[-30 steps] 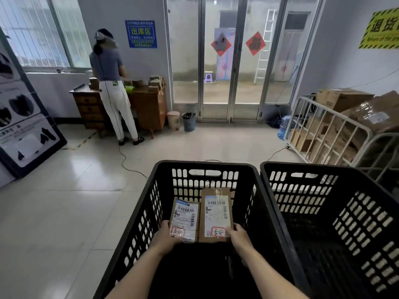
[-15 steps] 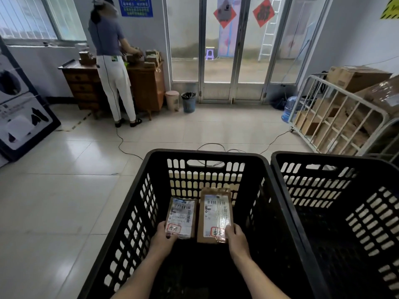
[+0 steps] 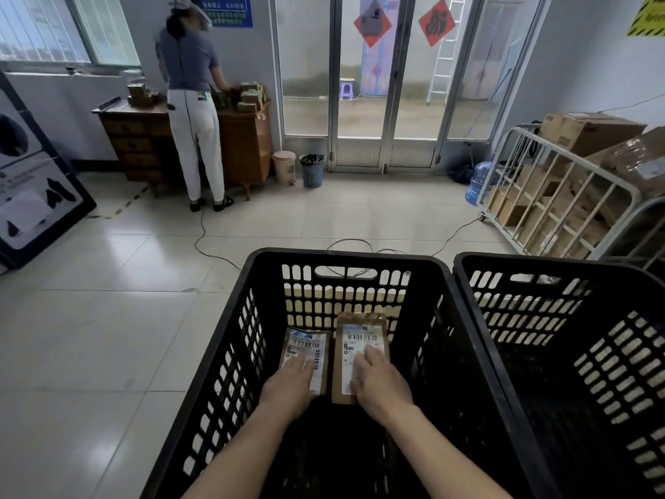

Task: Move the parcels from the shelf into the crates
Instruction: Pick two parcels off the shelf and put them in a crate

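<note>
Two flat brown parcels with white barcode labels lie side by side deep inside the left black crate [image 3: 345, 259]. My left hand [image 3: 289, 387] rests palm down on the near end of the smaller left parcel [image 3: 306, 349]. My right hand [image 3: 378, 383] lies flat on the longer right parcel [image 3: 360, 340], fingers spread over its label. Whether the parcels touch the crate floor I cannot tell. The right black crate [image 3: 539, 264] stands against the left one, its inside dark.
A person [image 3: 192, 102] stands at a wooden desk [image 3: 248, 138] at the far left wall. Two small bins [image 3: 298, 169] sit by the glass doors. A metal cage cart [image 3: 561, 196] full of cardboard boxes stands right. Cables [image 3: 208, 246] trail over the tiled floor.
Both hands have gone lower into the left crate with the parcels and slid from gripping the near edges to lying flat on top. The view has tipped downward.
</note>
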Action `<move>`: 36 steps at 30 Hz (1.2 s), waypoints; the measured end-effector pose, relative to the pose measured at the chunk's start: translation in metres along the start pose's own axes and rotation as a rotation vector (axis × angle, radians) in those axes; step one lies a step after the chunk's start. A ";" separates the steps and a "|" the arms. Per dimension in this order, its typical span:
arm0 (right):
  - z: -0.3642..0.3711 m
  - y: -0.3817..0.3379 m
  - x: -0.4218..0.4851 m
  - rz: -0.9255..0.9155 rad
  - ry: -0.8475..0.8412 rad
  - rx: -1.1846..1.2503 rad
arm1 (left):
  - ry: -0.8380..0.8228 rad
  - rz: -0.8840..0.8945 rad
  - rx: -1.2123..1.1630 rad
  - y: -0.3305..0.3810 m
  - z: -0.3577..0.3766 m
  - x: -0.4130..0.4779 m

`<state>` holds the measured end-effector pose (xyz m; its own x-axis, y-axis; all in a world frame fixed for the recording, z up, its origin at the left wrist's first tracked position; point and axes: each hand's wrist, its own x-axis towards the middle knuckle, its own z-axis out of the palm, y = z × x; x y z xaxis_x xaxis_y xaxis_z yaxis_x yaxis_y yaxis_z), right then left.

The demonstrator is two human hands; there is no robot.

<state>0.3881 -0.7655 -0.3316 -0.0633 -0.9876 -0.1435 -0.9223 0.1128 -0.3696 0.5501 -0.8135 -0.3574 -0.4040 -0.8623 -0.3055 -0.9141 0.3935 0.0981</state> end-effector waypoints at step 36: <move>-0.100 -0.039 -0.114 -0.002 0.016 -0.116 | 0.214 0.067 -0.028 0.021 -0.115 -0.133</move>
<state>0.3931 -0.6683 -0.2096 -0.0669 -0.9896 -0.1274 -0.9604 0.0985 -0.2605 0.5806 -0.7268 -0.2056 -0.4594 -0.8837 -0.0895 -0.8844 0.4457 0.1386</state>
